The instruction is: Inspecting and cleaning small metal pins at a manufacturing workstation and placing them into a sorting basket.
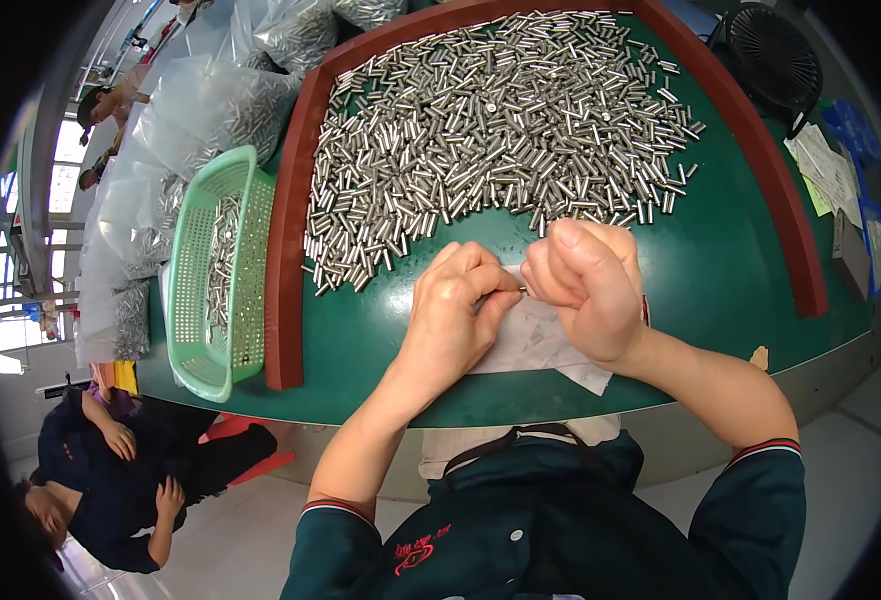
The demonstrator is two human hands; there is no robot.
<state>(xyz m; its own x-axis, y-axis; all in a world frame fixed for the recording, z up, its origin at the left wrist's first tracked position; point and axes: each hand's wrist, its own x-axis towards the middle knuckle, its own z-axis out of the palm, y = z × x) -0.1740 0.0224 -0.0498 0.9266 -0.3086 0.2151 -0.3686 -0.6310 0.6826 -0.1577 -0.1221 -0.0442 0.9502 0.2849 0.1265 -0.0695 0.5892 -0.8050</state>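
Both hands meet just below the heap of small metal pins (491,130) that covers the green table (731,260). The left hand (451,315) and the right hand (586,285) each pinch one end of a single pin (523,291), fingertips nearly touching, over a white sheet of paper (541,345). Left of the heap, beyond the red border (286,250), stands a green plastic basket (216,270) with more pins inside.

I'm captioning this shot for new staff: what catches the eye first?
The heap of small shiny metal pins spread over the green table inside its red rim. Near the front edge, the left hand and right hand pinch one pin together; a green basket sits left.
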